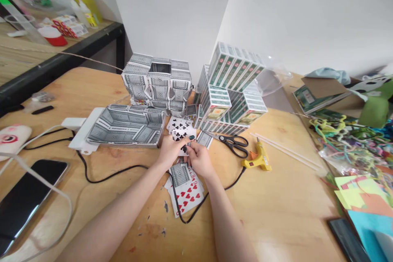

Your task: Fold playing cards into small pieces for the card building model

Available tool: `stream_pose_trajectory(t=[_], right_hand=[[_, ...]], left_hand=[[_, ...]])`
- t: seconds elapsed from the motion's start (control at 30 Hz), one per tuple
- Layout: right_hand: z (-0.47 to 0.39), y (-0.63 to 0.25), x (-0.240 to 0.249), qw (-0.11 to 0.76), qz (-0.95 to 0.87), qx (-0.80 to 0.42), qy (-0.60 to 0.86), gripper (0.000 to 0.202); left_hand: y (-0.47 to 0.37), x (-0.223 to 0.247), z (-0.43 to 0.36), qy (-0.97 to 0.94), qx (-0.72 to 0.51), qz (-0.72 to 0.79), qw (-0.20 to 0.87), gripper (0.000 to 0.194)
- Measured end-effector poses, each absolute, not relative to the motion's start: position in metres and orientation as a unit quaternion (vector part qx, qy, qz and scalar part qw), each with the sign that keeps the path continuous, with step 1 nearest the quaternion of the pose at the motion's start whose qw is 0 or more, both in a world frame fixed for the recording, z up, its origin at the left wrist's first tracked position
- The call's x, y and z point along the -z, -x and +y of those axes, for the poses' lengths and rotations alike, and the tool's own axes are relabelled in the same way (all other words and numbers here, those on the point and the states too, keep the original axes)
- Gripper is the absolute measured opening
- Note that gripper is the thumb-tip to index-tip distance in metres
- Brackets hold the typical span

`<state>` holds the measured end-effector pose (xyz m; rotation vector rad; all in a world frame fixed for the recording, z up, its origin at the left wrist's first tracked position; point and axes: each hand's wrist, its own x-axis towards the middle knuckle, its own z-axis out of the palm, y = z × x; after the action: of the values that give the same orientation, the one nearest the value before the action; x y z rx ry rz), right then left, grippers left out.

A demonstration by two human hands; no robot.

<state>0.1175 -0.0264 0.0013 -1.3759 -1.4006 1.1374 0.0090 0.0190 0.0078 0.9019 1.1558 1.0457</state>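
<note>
My left hand [171, 148] is closed on a black-suited playing card [181, 133], its thumb with a dark green nail lying across the face. Against the same card, my right hand [199, 159] pinches with thumb and fingers near the lower right edge; the exact grip is partly hidden. More club cards [178, 123] lie just beyond. Below my hands is a loose pile of heart cards [188, 197], with a grey-patterned card back [179, 175] on top. Another face-down card [205, 139] rests right of my fingers.
Left stands an open tray built of cards [125, 125]; behind it, a card-covered block [156, 80]. Stacked card boxes [235, 67] rise behind right. Black-handled scissors [235, 143], a yellow glue gun [259, 157] and glue sticks [285, 151] lie right. The black cord [123, 168] crosses the table.
</note>
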Motion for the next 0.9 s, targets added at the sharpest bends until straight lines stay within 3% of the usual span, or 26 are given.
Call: stream_pose_trajectory(t=[0.13, 0.3, 0.57, 0.73, 0.9], right_hand=[[-0.025, -0.123, -0.003, 0.456, -0.482, -0.552, 0.506, 0.021], [-0.024, -0.126, -0.005, 0.465, -0.436, -0.592, 0.493, 0.029], [-0.025, -0.125, -0.004, 0.498, -0.439, -0.5, 0.555, 0.031], [-0.023, -0.13, -0.005, 0.548, -0.416, -0.467, 0.555, 0.02], [-0.023, -0.135, -0.002, 0.568, -0.36, -0.483, 0.561, 0.026]], left_hand=[[-0.004, -0.009, 0.018, -0.427, -0.453, 0.457, 0.635, 0.032], [-0.002, -0.01, 0.018, -0.492, -0.444, 0.455, 0.595, 0.019], [0.005, -0.004, 0.023, -0.523, -0.423, 0.457, 0.582, 0.016], [0.003, -0.002, 0.022, -0.542, -0.422, 0.455, 0.566, 0.037], [0.002, -0.003, 0.019, -0.542, -0.421, 0.407, 0.603, 0.039]])
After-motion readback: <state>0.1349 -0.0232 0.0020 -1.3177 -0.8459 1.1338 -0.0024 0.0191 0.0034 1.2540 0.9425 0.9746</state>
